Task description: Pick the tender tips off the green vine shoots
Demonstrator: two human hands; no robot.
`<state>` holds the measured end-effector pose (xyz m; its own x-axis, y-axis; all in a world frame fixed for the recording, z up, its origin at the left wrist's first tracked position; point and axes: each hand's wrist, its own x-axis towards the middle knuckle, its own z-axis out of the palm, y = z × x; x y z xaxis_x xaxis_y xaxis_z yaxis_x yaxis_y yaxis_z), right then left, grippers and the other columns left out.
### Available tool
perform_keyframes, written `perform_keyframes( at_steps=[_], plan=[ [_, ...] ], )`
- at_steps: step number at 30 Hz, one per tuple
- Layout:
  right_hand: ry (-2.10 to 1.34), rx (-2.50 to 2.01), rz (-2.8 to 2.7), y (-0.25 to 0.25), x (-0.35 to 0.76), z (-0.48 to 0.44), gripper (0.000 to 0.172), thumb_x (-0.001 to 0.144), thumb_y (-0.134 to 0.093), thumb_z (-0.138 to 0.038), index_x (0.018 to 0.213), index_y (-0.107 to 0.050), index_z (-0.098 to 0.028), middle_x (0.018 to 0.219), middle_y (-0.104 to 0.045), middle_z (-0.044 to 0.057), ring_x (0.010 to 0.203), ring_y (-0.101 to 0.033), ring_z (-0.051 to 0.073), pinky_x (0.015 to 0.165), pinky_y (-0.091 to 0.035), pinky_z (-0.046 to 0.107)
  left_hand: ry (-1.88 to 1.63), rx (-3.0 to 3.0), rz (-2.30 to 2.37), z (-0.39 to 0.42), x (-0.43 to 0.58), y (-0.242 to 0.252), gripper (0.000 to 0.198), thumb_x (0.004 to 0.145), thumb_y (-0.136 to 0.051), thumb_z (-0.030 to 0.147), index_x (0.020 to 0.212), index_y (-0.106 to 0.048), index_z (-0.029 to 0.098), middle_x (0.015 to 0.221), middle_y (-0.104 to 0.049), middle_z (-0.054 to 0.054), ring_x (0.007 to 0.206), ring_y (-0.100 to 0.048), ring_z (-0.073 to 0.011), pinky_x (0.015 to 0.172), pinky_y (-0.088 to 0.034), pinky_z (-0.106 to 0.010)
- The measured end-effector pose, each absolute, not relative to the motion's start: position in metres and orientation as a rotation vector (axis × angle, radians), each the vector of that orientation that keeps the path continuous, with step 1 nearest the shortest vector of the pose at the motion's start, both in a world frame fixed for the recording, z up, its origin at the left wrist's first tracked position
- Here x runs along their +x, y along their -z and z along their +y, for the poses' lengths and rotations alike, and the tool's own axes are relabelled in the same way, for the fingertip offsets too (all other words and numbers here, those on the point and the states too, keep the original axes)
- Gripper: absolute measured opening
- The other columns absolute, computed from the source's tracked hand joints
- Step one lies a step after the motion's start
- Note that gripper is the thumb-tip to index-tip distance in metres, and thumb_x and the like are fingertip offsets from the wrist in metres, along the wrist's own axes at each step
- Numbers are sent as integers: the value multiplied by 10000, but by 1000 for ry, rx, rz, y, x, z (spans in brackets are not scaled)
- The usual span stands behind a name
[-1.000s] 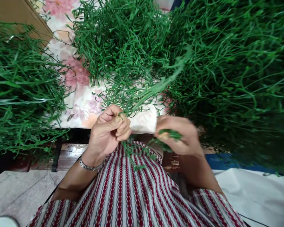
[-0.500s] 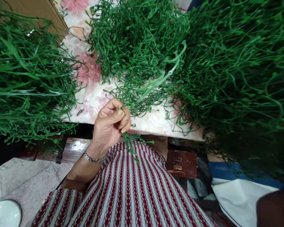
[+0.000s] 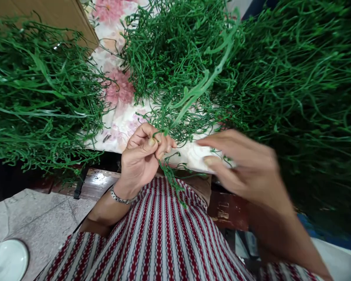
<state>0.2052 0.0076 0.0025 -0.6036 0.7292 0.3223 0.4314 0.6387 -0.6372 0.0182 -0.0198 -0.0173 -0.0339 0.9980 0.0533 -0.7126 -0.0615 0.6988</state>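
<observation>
My left hand (image 3: 142, 158) is closed, its thumb pinched against the fingers around a branching pale-green stem (image 3: 210, 80) that reaches up and to the right. Thin green sprigs (image 3: 174, 179) hang below the same hand, over my lap. To the right, my right hand (image 3: 244, 166) is blurred by motion, with thumb and fingers apart and nothing visible between them. It hovers over the table edge near a few loose sprigs. Behind both hands lies a heap of thin, curly green stems (image 3: 175, 50) with small tips.
More green stems (image 3: 41, 97) are piled at the left, and a large mass of stems (image 3: 304, 78) fills the right. A flowered cloth (image 3: 119, 117) covers the table. Cardboard (image 3: 52, 15) stands at the back left. A white round dish (image 3: 8, 259) is at lower left.
My right hand has come into view from the right, moving toward my left hand. The left hand still pinches the stem. The view has shifted slightly.
</observation>
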Motion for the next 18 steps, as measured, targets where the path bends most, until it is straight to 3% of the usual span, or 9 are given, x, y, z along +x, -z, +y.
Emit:
perform_keyframes(
  at_steps=[4, 8, 11, 13, 18],
  plan=[
    [-993, -757, -2370, 16, 175, 4, 289, 783, -624, -389, 945, -613, -150, 884, -641, 58, 842, -583, 172, 745, -474, 304, -1588, 687, 540, -22, 23, 15, 107, 723, -620, 182, 679, -523, 190, 456, -429, 44, 540, -462, -107, 672, -438, -293],
    [-1143, -729, -2147, 38, 160, -3, 156, 834, -574, -313, 847, -604, -161, 789, -620, 20, 748, -571, 115, 694, -455, 250, -1625, 748, 586, -22, 22, 19, 110, 735, -631, 240, 697, -537, 197, 517, -495, 34, 572, -517, -119, 692, -471, -317],
    [-1081, -815, -2066, 39, 165, -8, 133, 842, -560, -268, 771, -589, -159, 677, -571, -3, 662, -535, 100, 653, -431, 239, -1649, 778, 717, -25, 21, 25, 146, 741, -636, 244, 868, -570, 215, 794, -619, -12, 760, -591, -149, 779, -484, -337],
    [-998, -864, -2089, 36, 169, -9, 136, 843, -549, -259, 754, -584, -163, 651, -559, -3, 651, -520, 109, 645, -421, 247, -1627, 808, 813, -31, 21, 29, 239, 749, -637, 231, 978, -571, 213, 937, -614, -35, 859, -586, -148, 811, -475, -303],
    [-849, -935, -2144, 34, 173, -12, 50, 819, -548, -191, 866, -559, -176, 787, -614, 23, 728, -559, 131, 674, -440, 254, -1334, 933, 946, -48, 21, 40, 178, 775, -627, 218, 950, -609, 190, 878, -586, -23, 795, -548, -104, 704, -446, -192]
  ],
)
